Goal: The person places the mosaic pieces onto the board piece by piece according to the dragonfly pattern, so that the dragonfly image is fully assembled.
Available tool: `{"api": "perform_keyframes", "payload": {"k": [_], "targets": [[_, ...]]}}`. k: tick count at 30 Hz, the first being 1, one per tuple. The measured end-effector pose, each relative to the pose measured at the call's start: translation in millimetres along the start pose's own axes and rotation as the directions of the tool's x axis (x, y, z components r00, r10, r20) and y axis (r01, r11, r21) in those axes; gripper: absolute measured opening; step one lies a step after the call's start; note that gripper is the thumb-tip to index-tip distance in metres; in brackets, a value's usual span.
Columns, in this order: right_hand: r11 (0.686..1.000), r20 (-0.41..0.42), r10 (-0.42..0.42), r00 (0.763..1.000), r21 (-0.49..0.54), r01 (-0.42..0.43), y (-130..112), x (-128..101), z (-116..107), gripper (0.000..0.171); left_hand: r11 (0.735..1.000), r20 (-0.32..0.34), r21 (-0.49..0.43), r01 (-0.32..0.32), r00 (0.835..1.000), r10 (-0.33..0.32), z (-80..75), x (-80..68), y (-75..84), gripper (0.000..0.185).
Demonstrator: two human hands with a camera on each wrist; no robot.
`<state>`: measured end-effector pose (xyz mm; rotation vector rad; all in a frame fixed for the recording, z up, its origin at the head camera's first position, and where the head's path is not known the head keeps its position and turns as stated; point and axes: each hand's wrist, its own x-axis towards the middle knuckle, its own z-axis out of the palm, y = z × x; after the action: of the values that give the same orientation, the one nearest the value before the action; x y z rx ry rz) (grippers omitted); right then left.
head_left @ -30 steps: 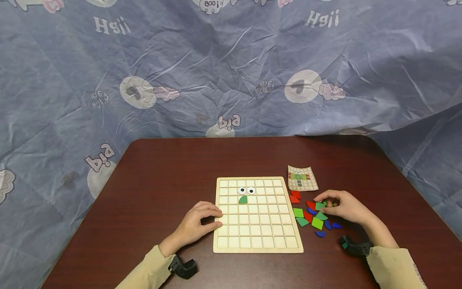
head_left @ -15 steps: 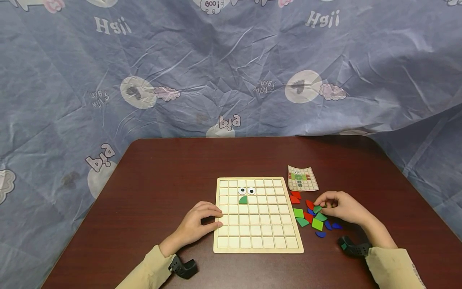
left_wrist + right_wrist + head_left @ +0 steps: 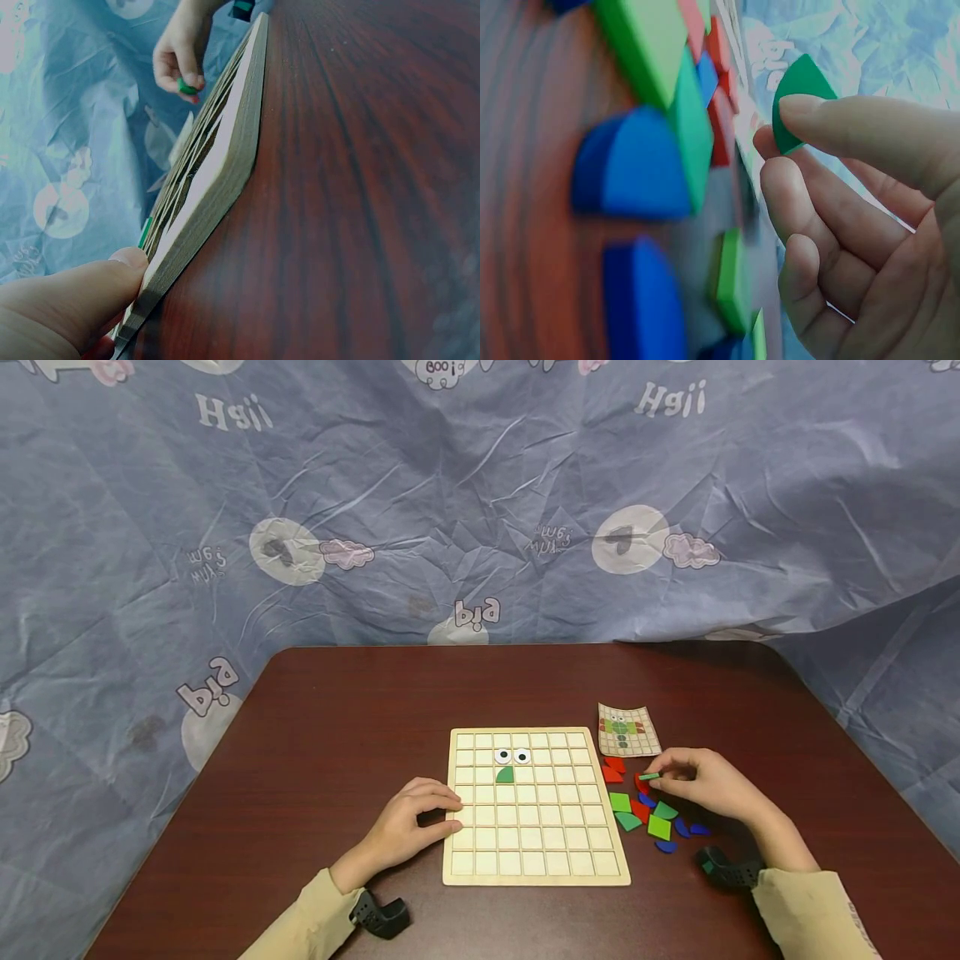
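My right hand (image 3: 708, 783) pinches a green quarter-circle piece (image 3: 808, 79) between thumb and fingertips, above the loose pieces right of the board; the head view shows the piece edge-on. The remaining fingers curl loosely in the right wrist view. A pale wooden grid board (image 3: 534, 815) lies flat on the table. Two round eye pieces, the left eye (image 3: 503, 756) and the right eye (image 3: 522, 757), sit in its upper cells, with a green quarter-circle (image 3: 506, 774) under the left one. My left hand (image 3: 405, 827) rests its fingertips and thumb against the board's left edge.
Red, blue and green pieces lie loosely right of the board, including a light green square (image 3: 660, 828) and a blue piece (image 3: 665, 847). Behind them is a small pattern card (image 3: 641, 745). A patterned cloth (image 3: 480, 502) hangs behind the dark table (image 3: 360, 710).
My right hand has lifted the green quarter-circle off the pile, tilted it on edge and shifted slightly left. My left hand and the board have stayed in place.
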<state>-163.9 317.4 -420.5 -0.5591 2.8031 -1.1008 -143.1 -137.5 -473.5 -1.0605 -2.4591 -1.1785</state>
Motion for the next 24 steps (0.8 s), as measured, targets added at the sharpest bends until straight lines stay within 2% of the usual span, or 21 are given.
{"api": "perform_keyframes", "payload": {"k": [9, 17, 24], "targets": [[1.0, -0.012, -0.018, 1.0, -0.014, 0.018, -24.8, 11.8, -0.2, 0.017, 1.0, 0.005, -0.006, 0.008, 1.0, -0.008, 0.4, 0.3, 0.4, 0.021], [0.997, 0.01, -0.074, 0.997, -0.012, 0.074, -37.4, 26.3, 5.1, 0.022, 1.0, 0.006, 0.001, 0.012, 1.0, -0.012, 0.7, -0.5, -0.7, 0.021], [0.987, 0.078, -0.071, 0.994, 0.153, 0.058, -50.8, 43.5, 19.7, 0.024, 1.0, 0.01, 0.001, 0.018, 1.0, -0.018, 0.3, -0.2, 0.5, 0.021]]}}
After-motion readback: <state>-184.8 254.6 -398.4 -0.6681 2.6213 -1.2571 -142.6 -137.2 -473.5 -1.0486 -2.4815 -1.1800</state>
